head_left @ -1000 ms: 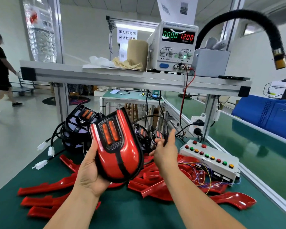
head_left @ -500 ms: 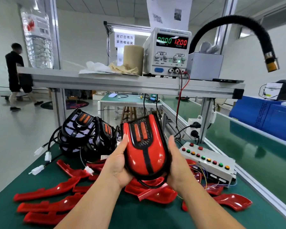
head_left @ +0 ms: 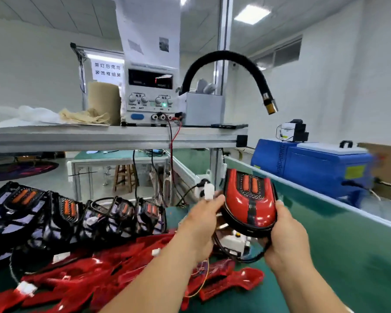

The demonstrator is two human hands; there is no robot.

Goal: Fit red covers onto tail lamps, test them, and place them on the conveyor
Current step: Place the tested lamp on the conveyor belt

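Observation:
I hold a tail lamp [head_left: 250, 201] with its glossy red cover fitted, black rim around it and two orange strips near its top. My left hand [head_left: 201, 224] grips its left side and my right hand [head_left: 288, 239] grips its lower right edge. The lamp hangs in the air near the green conveyor belt [head_left: 348, 245] at the right. A white plug [head_left: 208, 191] on the lamp's black cable sticks up above my left fingers. Uncovered black tail lamps [head_left: 66, 220] stand in a row at the left, and loose red covers [head_left: 95, 274] lie piled on the green bench.
A power supply [head_left: 150, 93] sits on the metal shelf [head_left: 113, 134], with red and black leads hanging down. A black flexible hose [head_left: 233, 71] arches over the conveyor. A blue machine [head_left: 312, 166] stands beyond the belt. A white box [head_left: 233, 241] lies under the lamp.
Both hands have carried the covered lamp to the right, toward the conveyor, and the view has swung right and up. The white plug now shows above my left hand.

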